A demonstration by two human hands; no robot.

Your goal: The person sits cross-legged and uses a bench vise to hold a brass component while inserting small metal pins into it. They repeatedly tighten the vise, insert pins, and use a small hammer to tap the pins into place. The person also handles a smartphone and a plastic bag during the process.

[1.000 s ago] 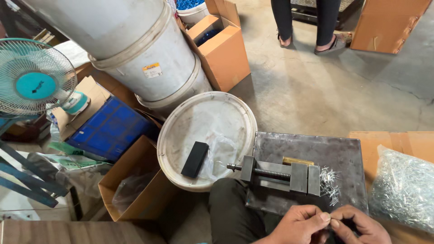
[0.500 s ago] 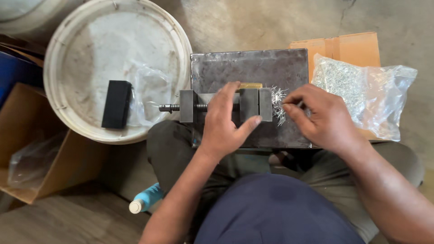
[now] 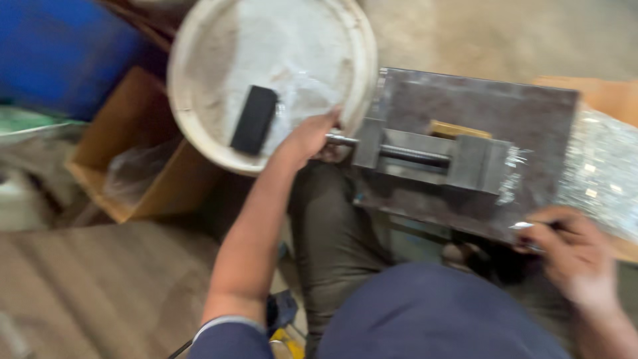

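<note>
One blue plastic crate (image 3: 66,53) at 10 o'clock, one open brown cardboard box (image 3: 129,156) below it. One round white bucket lid (image 3: 272,73) at 12 o'clock carries one black rectangular block (image 3: 254,119). Left hand (image 3: 311,136), fingers closed on the handle end of one grey metal vise (image 3: 432,156). Vise sits on a dark steel plate (image 3: 478,106). Right hand (image 3: 571,249) at 4 o'clock, fingers pinching a small silvery piece (image 3: 525,226). One clear bag of shiny metal bits (image 3: 601,173) at 3 o'clock. Concrete floor (image 3: 465,33).

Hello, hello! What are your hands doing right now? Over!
Left hand on the vise screw end. Right hand pinching a small metal piece by the steel plate. Nothing blocking.
</note>
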